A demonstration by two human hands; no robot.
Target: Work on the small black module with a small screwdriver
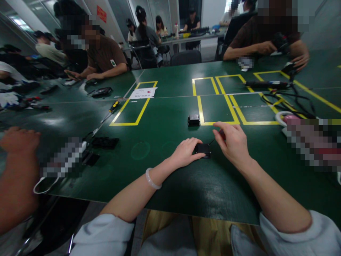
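A small black box-shaped part (203, 150) lies on the green table (170, 188) in front of me. My left hand (187, 152) grips its left side between thumb and fingers. On its right, my right hand (232, 141) is raised a little, its fingers bent in a pinch around a thin dark tool whose shaft points toward the part. The tool's handle is mostly hidden by the fingers. Beyond the part stands a second black block (193, 120), touched by neither hand.
Yellow tape rectangles mark the table. Left are a yellow-black screwdriver (114, 106), black parts (104, 142), a phone-like item (64, 156) and another person's arm (20, 177). Right are a pink pouch (291, 120) and black cables (301, 99). People sit across.
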